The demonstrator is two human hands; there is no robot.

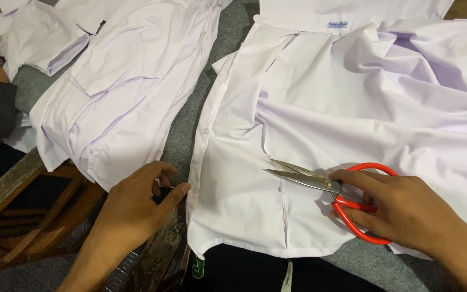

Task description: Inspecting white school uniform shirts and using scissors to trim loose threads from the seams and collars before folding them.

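My right hand (406, 211) grips the red scissors (336, 194), blades slightly apart, flat on the shirt (309, 124). My left hand (136, 208) pinches the placket edge. I judge loose folds beside the tips could get nicked.

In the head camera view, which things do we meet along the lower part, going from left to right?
Wooden chair frame → left hand → buttoned edge of the white shirt → scissor blades → red scissor handles → right hand.
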